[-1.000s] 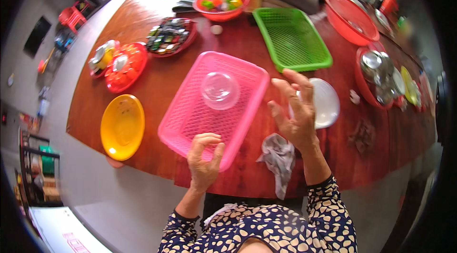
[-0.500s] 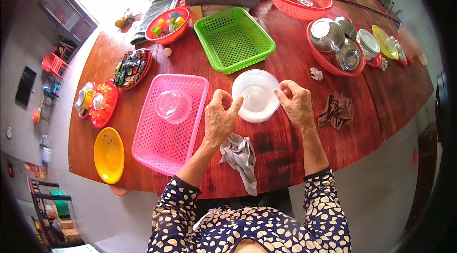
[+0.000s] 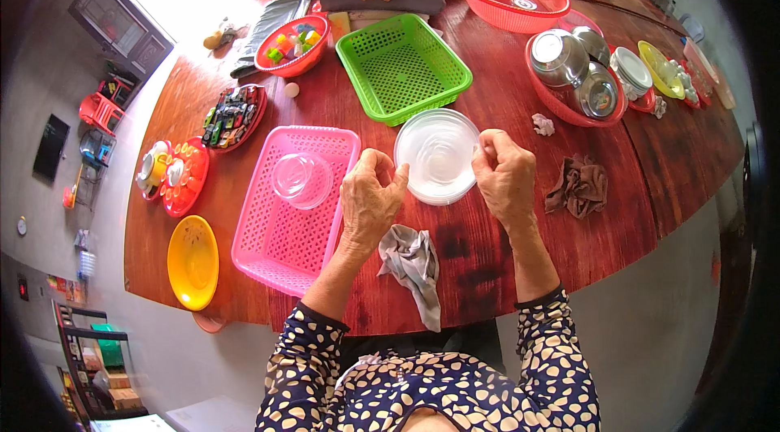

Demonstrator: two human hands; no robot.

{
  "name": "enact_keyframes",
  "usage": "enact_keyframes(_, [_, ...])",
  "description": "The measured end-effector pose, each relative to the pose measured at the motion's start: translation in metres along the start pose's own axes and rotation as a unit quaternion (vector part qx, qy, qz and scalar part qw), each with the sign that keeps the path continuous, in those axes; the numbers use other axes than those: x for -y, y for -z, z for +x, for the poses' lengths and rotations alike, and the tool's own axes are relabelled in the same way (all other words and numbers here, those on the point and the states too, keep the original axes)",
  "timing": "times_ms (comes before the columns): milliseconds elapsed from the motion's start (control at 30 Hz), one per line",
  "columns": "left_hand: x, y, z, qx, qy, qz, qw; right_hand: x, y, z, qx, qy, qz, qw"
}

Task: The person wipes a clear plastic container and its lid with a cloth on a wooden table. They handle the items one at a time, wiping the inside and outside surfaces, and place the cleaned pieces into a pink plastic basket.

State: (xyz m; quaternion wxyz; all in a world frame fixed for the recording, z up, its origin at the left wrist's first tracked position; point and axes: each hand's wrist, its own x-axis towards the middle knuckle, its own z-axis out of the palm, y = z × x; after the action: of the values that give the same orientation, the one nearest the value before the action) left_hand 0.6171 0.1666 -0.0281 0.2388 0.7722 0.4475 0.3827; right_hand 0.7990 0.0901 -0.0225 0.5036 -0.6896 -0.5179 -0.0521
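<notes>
Between my hands is a round, translucent white plastic container [image 3: 439, 157] with a ringed rim. From above, I cannot tell whether a lid covers it. My left hand [image 3: 371, 198] is closed at its left edge, the thumb against the rim. On the opposite side, my right hand [image 3: 505, 176] pinches the rim between thumb and bent fingers. Left of my left hand lies a pink perforated basket [image 3: 280, 247] with a clear round plastic tub [image 3: 302, 180] inside. A crumpled grey cloth [image 3: 412, 270] rests on the table between my forearms.
A green basket [image 3: 404, 75] stands just beyond the container. A red bowl of metal bowls [image 3: 573, 75] and a brown cloth [image 3: 577, 187] are to the right. Leftward are a yellow plate [image 3: 193, 261], a red tray [image 3: 185, 184] and a dish of toy cars [image 3: 231, 117].
The container has shifted slightly away from me and tilted a little, with both hands staying at its rim. The whole view has moved slightly.
</notes>
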Motion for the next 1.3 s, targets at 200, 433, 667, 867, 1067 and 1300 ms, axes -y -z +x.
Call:
enact_keyframes(200, [0.004, 0.027, -0.027, 0.064, 0.098, -0.326, 0.938, 0.034, 0.017, -0.012, 0.011, -0.051, 0.189, 0.981])
enact_keyframes(433, [0.012, 0.070, -0.098, 0.072, 0.161, -0.580, 0.795, 0.055, 0.015, -0.067, 0.193, -0.141, 0.425, 0.873])
enact_keyframes(667, [0.028, 0.073, -0.139, -0.041, 0.224, -0.537, 0.812, 0.023, -0.029, -0.141, 0.373, 0.210, -0.007, 0.904])
enact_keyframes(867, [0.037, 0.055, -0.151, -0.031, 0.245, -0.486, 0.838, -0.009, -0.037, -0.169, 0.214, 0.151, 0.047, 0.964])
enact_keyframes(1067, [0.035, 0.038, -0.154, 0.004, 0.250, -0.371, 0.894, 0.043, 0.004, -0.094, 0.047, 0.229, 0.092, 0.968])
enact_keyframes(1300, [0.052, 0.007, -0.159, -0.015, 0.136, -0.297, 0.945, 0.039, -0.044, -0.126, 0.289, 0.252, -0.148, 0.912])
